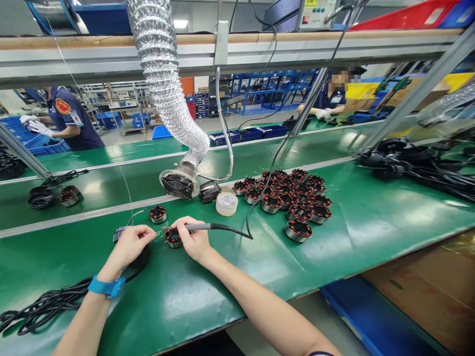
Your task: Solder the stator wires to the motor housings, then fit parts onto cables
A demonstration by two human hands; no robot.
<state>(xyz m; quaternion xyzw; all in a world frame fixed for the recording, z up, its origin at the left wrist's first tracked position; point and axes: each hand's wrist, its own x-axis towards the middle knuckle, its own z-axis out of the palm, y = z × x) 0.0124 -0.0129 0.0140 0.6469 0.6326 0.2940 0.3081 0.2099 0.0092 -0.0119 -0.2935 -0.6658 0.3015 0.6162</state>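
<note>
My right hand (pixel 195 243) grips a soldering iron (pixel 202 226), its tip pointing left over a motor stator (pixel 173 241) with copper windings. Close by on the left, my left hand (pixel 130 245) pinches a thin wire (pixel 159 233) beside that stator; the fingertips partly hide it. Under and behind the left hand lies a black round housing (pixel 142 258), mostly covered, with a bundled black cable (pixel 48 301) trailing left. Another stator (pixel 158 214) stands just behind the hands. A thin strand (pixel 128 190) hangs from a spool (pixel 55 15) above toward the left hand.
Several stators (pixel 285 195) stand grouped at the right. Behind the hands are a round tub (pixel 226 203) and a fan-fronted hood (pixel 178 184) on a silver duct (pixel 159 64). The iron's cord (pixel 274 163) loops overhead. Two co-workers work across the benches.
</note>
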